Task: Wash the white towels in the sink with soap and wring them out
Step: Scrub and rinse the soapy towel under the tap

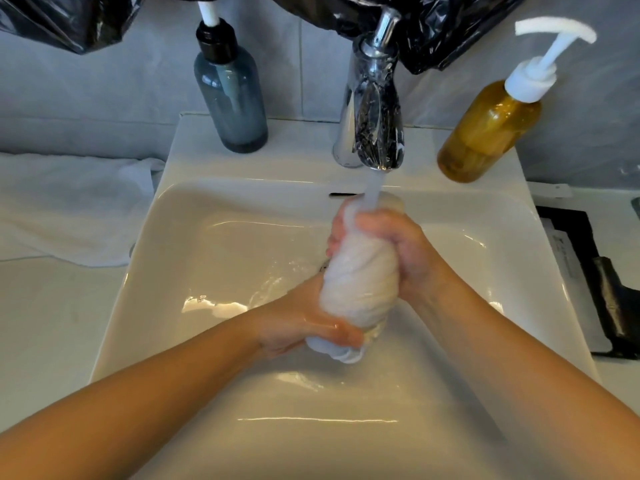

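Two bare forearms reach in from the bottom edge and meet over the basin of the white sink (207, 258). The left hand (304, 332) is nearest, its fingers curled tight around the lower end of a rolled, twisted white towel (353, 282); a small bunch of cloth pokes out below the thumb. The towel rises from that grip as a thick, wet column, tilted slightly away from the viewer. The right hand (398, 244) wraps around its upper end, with fingers on the far left side and the thumb across the front. Both hands are closed firmly on the cloth, which is held above the basin floor, not resting on it.

A stream of water (373, 188) falls onto the top of the towel, just above the right hand. It comes from the chrome tap (377, 116) on the sink's back ledge. Wet patches and highlights lie on the basin floor to the left of the hands.

On the ledge, a blue-grey pump bottle (232, 98) stands left of the tap and an amber pump bottle (488, 129) stands right of it. A second white towel (69, 209) lies crumpled on the table (52, 323) beside the sink's left rim. On the right side lies a flat black object (606, 296), possibly a tray, too blurred to tell. Black plastic sheeting (433, 29) hangs along the wall behind.
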A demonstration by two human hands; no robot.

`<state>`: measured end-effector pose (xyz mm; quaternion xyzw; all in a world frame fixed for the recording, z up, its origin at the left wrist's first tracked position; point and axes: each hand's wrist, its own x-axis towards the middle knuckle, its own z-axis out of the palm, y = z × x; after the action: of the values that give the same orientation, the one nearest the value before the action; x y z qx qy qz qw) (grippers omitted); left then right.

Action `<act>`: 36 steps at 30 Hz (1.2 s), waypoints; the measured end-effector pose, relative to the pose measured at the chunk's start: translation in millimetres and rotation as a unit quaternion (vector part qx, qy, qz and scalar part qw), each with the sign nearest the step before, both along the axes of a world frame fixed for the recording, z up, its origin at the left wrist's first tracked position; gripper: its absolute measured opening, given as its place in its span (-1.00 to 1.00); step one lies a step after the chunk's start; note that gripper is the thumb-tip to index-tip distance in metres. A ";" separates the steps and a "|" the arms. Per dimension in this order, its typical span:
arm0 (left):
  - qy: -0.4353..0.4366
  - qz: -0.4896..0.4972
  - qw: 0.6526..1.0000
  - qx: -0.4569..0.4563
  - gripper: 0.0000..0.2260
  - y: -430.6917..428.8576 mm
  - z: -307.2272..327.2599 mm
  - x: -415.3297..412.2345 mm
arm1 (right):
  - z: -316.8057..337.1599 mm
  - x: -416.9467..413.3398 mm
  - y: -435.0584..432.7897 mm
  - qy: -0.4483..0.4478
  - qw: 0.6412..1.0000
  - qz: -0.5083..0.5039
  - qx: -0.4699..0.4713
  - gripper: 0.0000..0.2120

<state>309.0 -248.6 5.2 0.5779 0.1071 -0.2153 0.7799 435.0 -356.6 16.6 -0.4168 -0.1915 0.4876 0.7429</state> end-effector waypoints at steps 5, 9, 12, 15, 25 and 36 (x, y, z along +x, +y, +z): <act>0.025 -0.043 0.987 -0.152 -0.21 -2.5 -3.2 0.3 | 5.4 4.6 -5.7 0.012 0.999 -0.006 -0.029 -0.68; -0.003 -0.019 0.999 -0.029 -0.47 -6.8 15.0 0.4 | 11.4 3.7 -14.6 -0.001 0.981 -0.125 -0.149 -0.79; -0.002 0.032 0.963 0.269 -0.55 -10.6 33.2 7.4 | 13.7 -1.5 -17.4 0.024 0.969 -0.180 -0.165 -0.60; 0.014 0.025 0.916 0.399 -0.40 -17.5 31.8 10.3 | 14.4 -5.6 -15.3 0.040 0.953 -0.232 -0.192 -0.83; -0.048 -0.033 0.993 0.101 -0.38 -11.6 32.3 2.6 | 6.9 2.1 -15.7 -0.023 0.989 -0.134 -0.054 -0.95; -0.041 0.105 0.993 0.039 -0.11 20.4 15.7 -28.6 | -1.5 -4.9 -13.2 0.222 0.925 -0.287 -0.112 -0.83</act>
<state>280.4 -228.2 20.9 0.6017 0.1430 -0.1044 0.7789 430.2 -369.8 15.1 -0.4158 0.1618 0.3518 0.8229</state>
